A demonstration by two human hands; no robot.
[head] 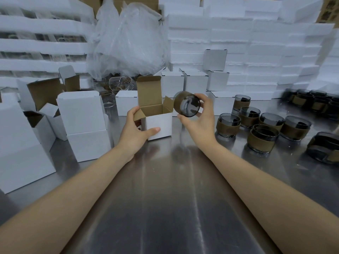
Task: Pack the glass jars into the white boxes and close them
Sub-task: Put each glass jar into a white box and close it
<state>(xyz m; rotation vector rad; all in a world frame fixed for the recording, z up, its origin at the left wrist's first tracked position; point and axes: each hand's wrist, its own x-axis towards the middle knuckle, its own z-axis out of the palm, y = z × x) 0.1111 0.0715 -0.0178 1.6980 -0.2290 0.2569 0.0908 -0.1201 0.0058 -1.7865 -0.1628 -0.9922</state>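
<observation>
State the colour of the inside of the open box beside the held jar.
Brown cardboard inside the open box, white outside; the head view shows it clearly.

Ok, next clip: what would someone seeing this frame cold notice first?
At centre, the right hand holds a dark glass jar in a brown sleeve, tipped on its side just right of the open white box, which the left hand grips on the steel table. Then the eye goes to the matching jars standing at right, and to the wall of white foam-like slabs stacked behind.

Packing workshop: stacked white boxes (pixel 194 80) behind steel table (pixel 165 198).
</observation>
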